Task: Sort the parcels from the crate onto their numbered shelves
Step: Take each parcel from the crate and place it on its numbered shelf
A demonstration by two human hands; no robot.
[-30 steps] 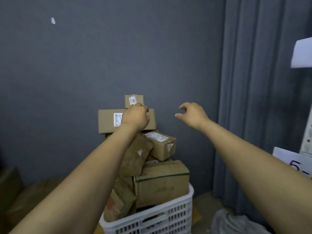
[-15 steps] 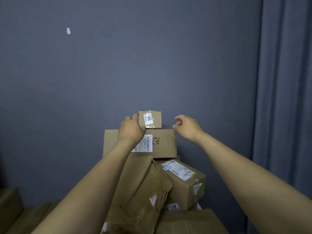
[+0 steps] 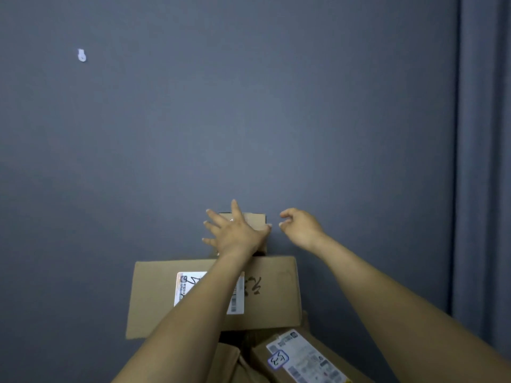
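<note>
Left hand [image 3: 235, 234] splays flat over the little top parcel [image 3: 255, 221], probably steadying it; right hand [image 3: 301, 226] hovers alongside, grip slack and empty.

Left hand [image 3: 235, 233] extended forward, splayed straight; right hand [image 3: 300, 228] alongside, loosely curled, empty.

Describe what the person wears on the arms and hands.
Nothing worn shows: the left hand and right hand are bare, without gloves or a watch, and both forearms are uncovered down to the picture's edge, no sleeves in view.
</note>
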